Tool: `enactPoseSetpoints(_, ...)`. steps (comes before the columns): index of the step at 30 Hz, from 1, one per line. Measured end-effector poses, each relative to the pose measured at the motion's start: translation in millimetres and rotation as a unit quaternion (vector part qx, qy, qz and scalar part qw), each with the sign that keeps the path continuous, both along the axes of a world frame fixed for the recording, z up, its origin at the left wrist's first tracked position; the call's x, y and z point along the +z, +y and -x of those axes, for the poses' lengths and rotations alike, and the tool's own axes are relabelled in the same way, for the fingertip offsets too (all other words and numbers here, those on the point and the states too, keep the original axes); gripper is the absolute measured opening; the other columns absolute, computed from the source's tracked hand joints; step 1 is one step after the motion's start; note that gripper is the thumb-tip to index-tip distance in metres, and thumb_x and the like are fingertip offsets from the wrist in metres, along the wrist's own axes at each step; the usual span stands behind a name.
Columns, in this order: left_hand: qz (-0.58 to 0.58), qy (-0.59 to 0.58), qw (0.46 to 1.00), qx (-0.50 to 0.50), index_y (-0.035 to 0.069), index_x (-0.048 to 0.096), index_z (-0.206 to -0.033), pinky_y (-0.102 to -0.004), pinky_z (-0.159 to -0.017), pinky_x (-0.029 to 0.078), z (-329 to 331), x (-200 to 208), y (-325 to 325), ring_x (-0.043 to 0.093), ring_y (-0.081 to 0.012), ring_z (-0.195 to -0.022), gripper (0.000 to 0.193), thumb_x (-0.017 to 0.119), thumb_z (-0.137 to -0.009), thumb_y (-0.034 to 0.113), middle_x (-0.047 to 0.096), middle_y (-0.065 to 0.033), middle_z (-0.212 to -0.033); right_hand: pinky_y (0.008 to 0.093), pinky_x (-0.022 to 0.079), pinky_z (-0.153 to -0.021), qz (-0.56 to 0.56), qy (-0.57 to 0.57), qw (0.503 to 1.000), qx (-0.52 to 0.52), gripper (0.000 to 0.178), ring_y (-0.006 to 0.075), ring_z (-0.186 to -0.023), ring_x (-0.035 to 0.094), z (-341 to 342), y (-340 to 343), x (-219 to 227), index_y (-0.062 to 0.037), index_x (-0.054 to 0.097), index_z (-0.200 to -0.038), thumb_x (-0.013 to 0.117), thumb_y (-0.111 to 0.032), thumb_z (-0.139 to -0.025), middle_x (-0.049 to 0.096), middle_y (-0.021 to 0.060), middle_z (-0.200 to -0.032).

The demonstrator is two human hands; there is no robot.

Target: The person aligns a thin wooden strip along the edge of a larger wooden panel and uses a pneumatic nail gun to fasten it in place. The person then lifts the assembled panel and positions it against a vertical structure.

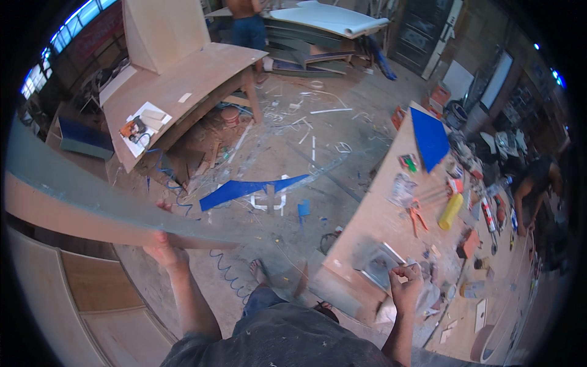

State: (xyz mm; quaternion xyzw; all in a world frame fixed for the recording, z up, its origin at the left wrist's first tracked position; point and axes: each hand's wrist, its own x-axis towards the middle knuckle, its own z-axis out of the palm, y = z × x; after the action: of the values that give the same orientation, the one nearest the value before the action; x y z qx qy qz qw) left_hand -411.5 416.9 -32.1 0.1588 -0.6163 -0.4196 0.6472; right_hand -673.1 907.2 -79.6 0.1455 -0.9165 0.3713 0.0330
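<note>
A long curved wooden panel point(92, 214), greenish on top with a pale edge, tapers from the left toward the middle. My left hand point(166, 252) grips it near its narrow end, thumb at the near edge and what look like fingertips at the far edge. My right hand point(406, 286) is raised over the near end of the right-hand workbench point(348, 260), its thumb and fingers pinched together. Whatever they hold is too small to make out. Beside that hand lies a flat grey metal piece point(378, 266), partly hidden by crumpled plastic and the fingers.
Pliers-like orange tool point(417, 217), yellow bottle point(451, 211) and blue panel point(430, 139) lie on the bench. A blue strip point(244, 191), a coiled hose point(226, 275) and scraps litter the floor. One person point(247, 27) stands far back; another point(538, 189) bends at right.
</note>
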Motion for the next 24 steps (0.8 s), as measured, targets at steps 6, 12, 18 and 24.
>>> enactPoseSetpoints(6,-0.004,0.002,0.999,-0.033,-0.007,0.056,-0.145,-0.0513,-0.111,0.051,16.6,31.9,-112.3,0.066,-0.0367,-0.121,0.076,0.07,-0.103,0.055,0.064,-0.0249,-0.138,0.0395,0.053,-0.08,-0.049,0.02,0.998,0.044,0.014,0.0262,-0.082,0.066,-12.1,-120.1,-24.6,-0.0022,0.077,-0.083,0.089,-0.007,-0.078,0.067,0.0111,-0.083)
enactPoseSetpoints(12,-0.072,0.049,0.992,-0.088,0.001,0.049,-0.154,-0.0509,-0.111,0.049,15.5,58.8,-195.1,0.063,-0.0337,-0.119,0.077,0.055,-0.108,0.062,0.063,-0.0209,-0.137,0.0409,0.053,-0.074,-0.026,-0.019,0.998,0.054,0.012,0.0295,-0.077,0.068,1.1,-207.1,-44.6,-0.0011,0.076,-0.083,0.087,-0.005,-0.079,0.068,0.0131,-0.083)
enactPoseSetpoints(18,-0.114,0.106,0.983,-0.092,0.004,0.041,-0.16,-0.0509,-0.111,0.05,47.0,47.6,-256.2,0.062,-0.0326,-0.126,0.08,0.047,-0.109,0.066,0.061,-0.0195,-0.141,0.0426,0.054,-0.075,-0.031,-0.033,0.998,0.04,0.013,0.0306,-0.08,0.069,48.7,-261.5,-62.8,-0.0011,0.076,-0.085,0.087,-0.005,-0.079,0.066,0.0149,-0.083)
enactPoseSetpoints(24,-0.141,0.116,0.981,-0.059,0.003,0.045,-0.156,-0.0499,-0.109,0.053,125.8,64.9,-293.0,0.062,-0.0307,-0.125,0.075,0.044,-0.11,0.063,0.063,-0.0183,-0.136,0.0492,0.056,-0.081,-0.097,-0.074,0.989,0.083,0.011,0.0395,-0.091,0.069,126.9,-320.8,-79.5,-0.008,0.081,-0.089,0.085,-0.017,-0.083,0.068,0.0167,-0.092)
